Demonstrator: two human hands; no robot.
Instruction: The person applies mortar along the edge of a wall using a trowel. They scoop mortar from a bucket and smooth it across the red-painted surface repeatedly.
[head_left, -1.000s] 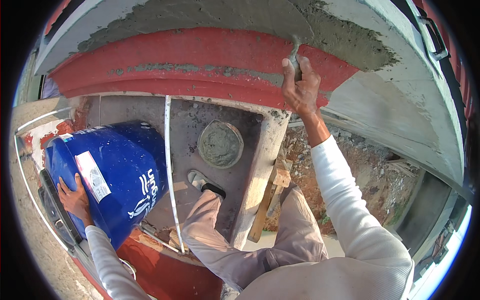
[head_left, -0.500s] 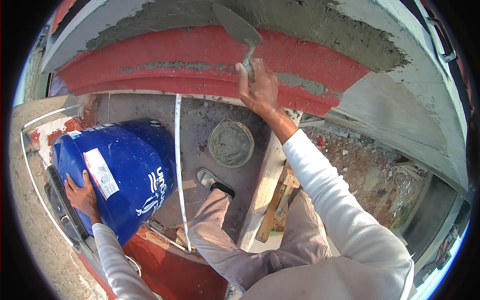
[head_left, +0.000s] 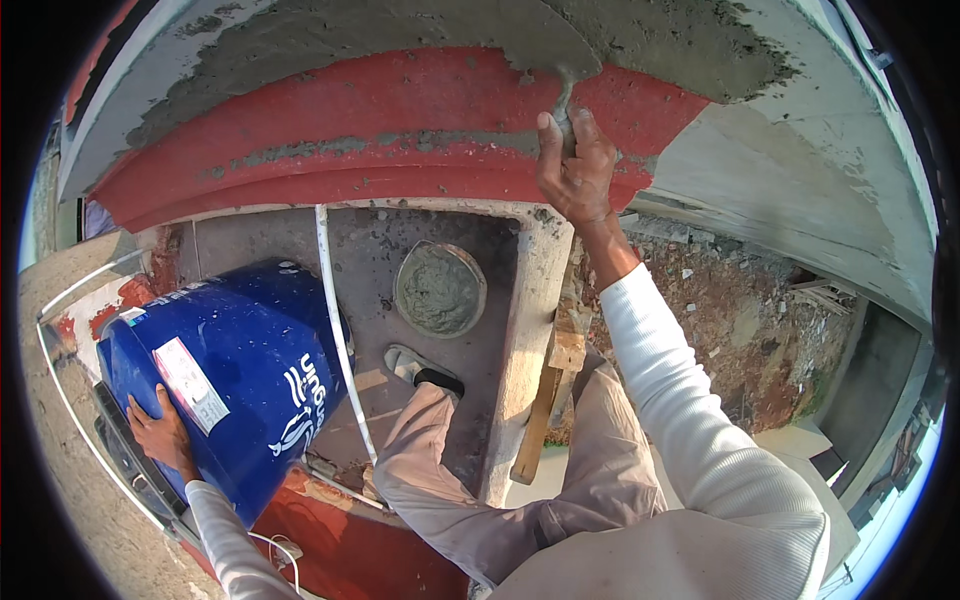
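Observation:
My right hand (head_left: 580,168) is wrapped round the handle of a trowel (head_left: 566,90), thumb pointing up along it. The trowel's blade lies against grey wet mortar (head_left: 400,30) on the upper wall, and its outline partly blends into the mortar. Just below, the red-painted band (head_left: 400,95) of the wall carries a streak of mortar. Off to the left, my left hand (head_left: 163,437) rests with fingers spread on a big blue tank (head_left: 250,340) that has a white label.
A bucket (head_left: 483,300) of mortar stands on the ledge floor near my foot (head_left: 405,363). A white pipe (head_left: 338,320) runs beside the tank. Right of the bucket is a pale beam (head_left: 525,340) with wood pieces, and rubble ground (head_left: 740,320) lies lower down beyond it.
My right hand has carried the trowel to the right along the wall, and its blade now sits over the mortar's lower edge. My left hand stays on the tank. The view has shifted slightly.

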